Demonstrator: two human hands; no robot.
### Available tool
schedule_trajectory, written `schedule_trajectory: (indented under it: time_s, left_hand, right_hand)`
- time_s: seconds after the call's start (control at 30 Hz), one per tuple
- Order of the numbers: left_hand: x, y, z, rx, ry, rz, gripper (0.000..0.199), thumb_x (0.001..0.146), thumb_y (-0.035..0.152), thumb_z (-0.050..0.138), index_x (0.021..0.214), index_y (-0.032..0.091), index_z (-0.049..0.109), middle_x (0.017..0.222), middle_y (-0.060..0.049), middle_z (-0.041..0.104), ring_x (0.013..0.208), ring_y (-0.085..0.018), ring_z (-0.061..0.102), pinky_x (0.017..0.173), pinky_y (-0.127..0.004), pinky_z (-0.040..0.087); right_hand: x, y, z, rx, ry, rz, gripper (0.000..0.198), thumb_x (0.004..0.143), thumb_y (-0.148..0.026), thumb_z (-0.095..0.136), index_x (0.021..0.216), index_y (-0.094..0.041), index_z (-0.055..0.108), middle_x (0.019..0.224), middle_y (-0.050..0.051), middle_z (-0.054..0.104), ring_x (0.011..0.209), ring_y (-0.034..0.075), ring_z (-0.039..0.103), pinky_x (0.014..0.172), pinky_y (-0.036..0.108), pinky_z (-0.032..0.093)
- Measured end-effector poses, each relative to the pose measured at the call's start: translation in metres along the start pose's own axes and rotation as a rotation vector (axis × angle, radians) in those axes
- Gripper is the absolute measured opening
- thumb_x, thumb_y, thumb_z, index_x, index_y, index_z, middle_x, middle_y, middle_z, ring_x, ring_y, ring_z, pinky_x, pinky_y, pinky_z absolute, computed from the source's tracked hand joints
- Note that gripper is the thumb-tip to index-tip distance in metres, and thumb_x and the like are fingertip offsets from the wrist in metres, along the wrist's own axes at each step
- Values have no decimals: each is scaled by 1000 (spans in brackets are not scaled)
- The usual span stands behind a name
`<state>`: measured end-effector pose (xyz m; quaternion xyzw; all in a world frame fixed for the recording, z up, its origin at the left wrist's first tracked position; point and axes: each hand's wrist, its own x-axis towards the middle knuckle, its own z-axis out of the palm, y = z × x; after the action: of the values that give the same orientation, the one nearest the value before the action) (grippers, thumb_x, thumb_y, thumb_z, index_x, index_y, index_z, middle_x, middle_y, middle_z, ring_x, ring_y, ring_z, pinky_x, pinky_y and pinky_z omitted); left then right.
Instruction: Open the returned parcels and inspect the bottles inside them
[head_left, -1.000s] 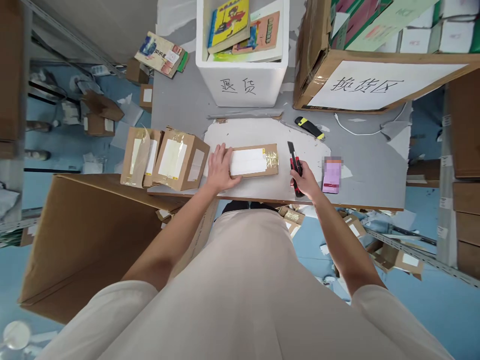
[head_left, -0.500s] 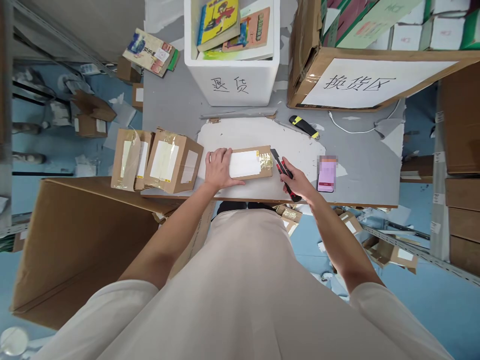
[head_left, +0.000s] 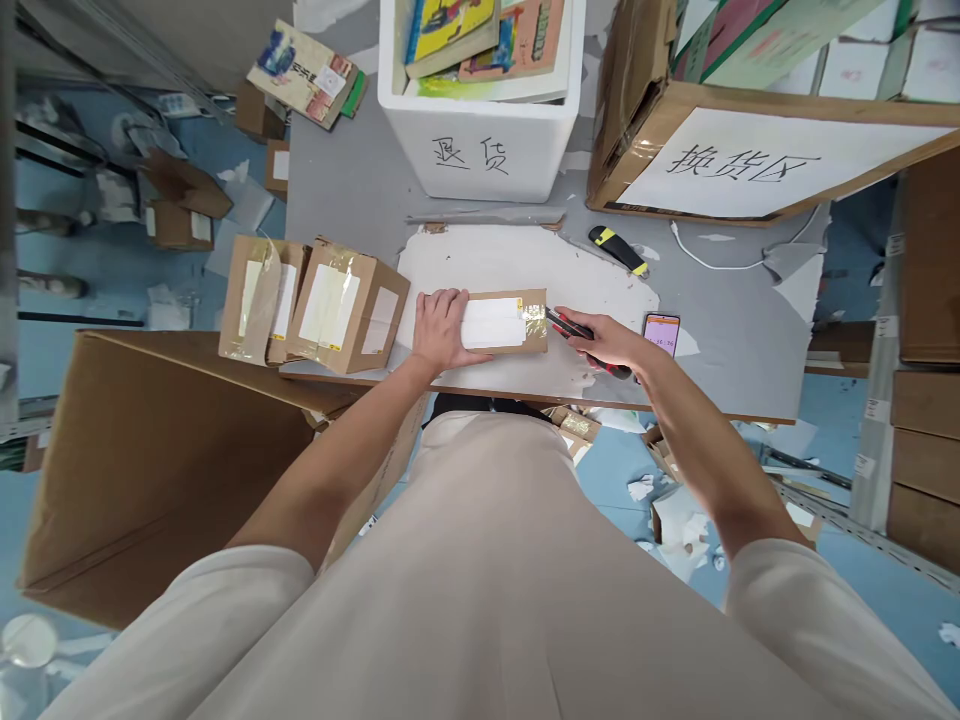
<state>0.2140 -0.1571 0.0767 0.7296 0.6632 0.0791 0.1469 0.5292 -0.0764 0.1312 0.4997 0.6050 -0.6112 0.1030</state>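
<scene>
A small cardboard box (head_left: 491,325) with a white label and clear tape at its right end lies on the white sheet (head_left: 480,255). My left hand (head_left: 442,328) grips its left end, thumb along the near side and fingers over the far side. In my right hand (head_left: 606,342) is a black and red box cutter (head_left: 574,326), closed in the fingers. The cutter's tip points left, at the taped right end of the box; whether it touches cannot be made out. Just right of that hand lies a phone (head_left: 663,332), partly hidden by the wrist.
Two taped cartons (head_left: 330,305) stand at the table's left edge, above a large open carton (head_left: 172,470). Behind are a white bin (head_left: 480,150) of books and a labelled carton (head_left: 750,160). A yellow-black cutter (head_left: 619,250) and a white cable (head_left: 716,262) lie nearby.
My right hand has turned the box cutter flatter, bringing its tip to the box's right end. My left hand stays on the box. The whole view has shifted slightly.
</scene>
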Motion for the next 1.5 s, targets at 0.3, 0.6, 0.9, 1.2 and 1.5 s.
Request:
schedule_trajectory:
  time_s: [0.3, 0.6, 0.9, 1.2, 1.5]
  left_hand:
    - [1, -2, 2, 22, -5, 8, 108, 57, 76, 67, 139, 12, 40, 133, -21, 49, 125, -41, 42, 113, -57, 15]
    - [1, -2, 2, 18, -1, 23, 105, 58, 72, 68, 138, 11, 40, 131, -21, 49, 123, -41, 42, 114, -58, 13]
    - [1, -2, 2, 42, -10, 80, 104, 57, 73, 68, 136, 11, 42, 129, -22, 50, 120, -41, 44, 110, -57, 18]
    - [2, -2, 1, 32, -5, 69, 104, 58, 74, 68, 137, 12, 42, 129, -21, 51, 121, -41, 44, 112, -57, 18]
    - [-7, -4, 0, 11, 28, 87, 107, 63, 77, 62, 144, 13, 38, 149, -24, 38, 140, -42, 30, 115, -60, 8]
  right_hand:
    - [-11, 12, 17, 95, -26, -4, 66, 93, -23, 53, 153, -34, 27, 64, -6, 52, 44, 8, 52, 44, 20, 45]
    - [-25, 13, 41, 188, 18, -47, 68, 91, -22, 53, 153, -28, 27, 63, -6, 52, 46, 8, 51, 44, 20, 44]
    - [-27, 16, 50, 190, 21, -71, 68, 89, -26, 57, 152, -29, 30, 66, -5, 51, 46, 9, 50, 41, 21, 43]
    - [-29, 22, 64, 161, 16, -47, 71, 89, -30, 57, 153, -27, 27, 66, -5, 50, 48, 8, 48, 44, 20, 41]
    - [-41, 75, 68, -26, 428, 2, 74, 94, -35, 39, 157, -25, 1, 97, 6, 63, 66, 17, 60, 69, 35, 54]
